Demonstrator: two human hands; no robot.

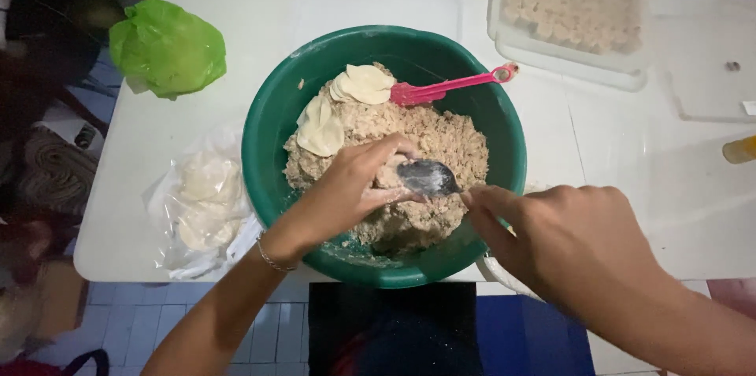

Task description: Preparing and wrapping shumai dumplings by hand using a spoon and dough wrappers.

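A large green bowl [272, 120] on a white table holds a heap of pale minced filling [441, 140]. Round dough wrappers [362, 83] lie on the filling at its far side. My left hand [350, 187] is cupped over the filling, fingers curled, apparently around a wrapper that I cannot see clearly. My right hand [567, 234] grips the handle of a metal spoon [428, 177], whose bowl rests against my left fingers. A pink spatula [449, 88] lies in the bowl with its handle over the far rim.
A clear plastic bag of dough wrappers [201, 203] lies left of the bowl. A crumpled green bag [167, 47] sits at the far left. A clear lidded box of formed dumplings [571, 10] stands at the back right. A yellow object [740, 149] shows at the right edge.
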